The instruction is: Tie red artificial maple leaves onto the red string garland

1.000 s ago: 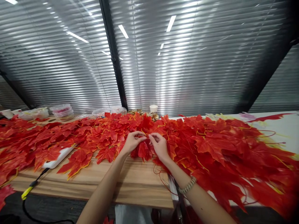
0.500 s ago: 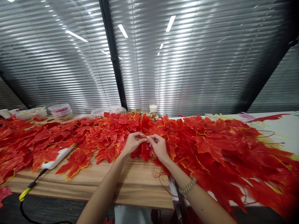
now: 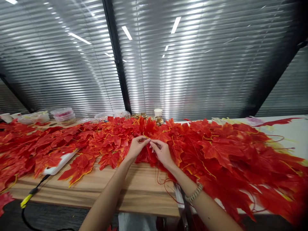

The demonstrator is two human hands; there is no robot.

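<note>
My left hand (image 3: pixel 137 147) and my right hand (image 3: pixel 163 152) meet at the fingertips over the middle of a long heap of red artificial maple leaves (image 3: pixel 218 147). Both pinch a thin yellow leaf stem (image 3: pixel 145 136), whose ends are hard to make out between the fingers. Upright red leaves (image 3: pixel 147 126) stand just behind the fingertips, and more hang under the hands. Below my right hand, a thin red cord (image 3: pixel 166 182) loops down over the table edge. My right wrist wears a beaded bracelet (image 3: pixel 194 193).
A white power strip (image 3: pixel 60 163) with a black cable lies partly under leaves on the wooden table (image 3: pixel 101 192). Plastic tubs (image 3: pixel 64 116), a paper cup (image 3: pixel 158 112) and gold wrappers (image 3: pixel 157 120) line the back, before window blinds (image 3: pixel 168 64). A white table (image 3: pixel 298 131) adjoins at right.
Both hands stay together at nearly the same spot. My right fingertips have shifted slightly left and up, and the leaves beneath the hands have moved a little.
</note>
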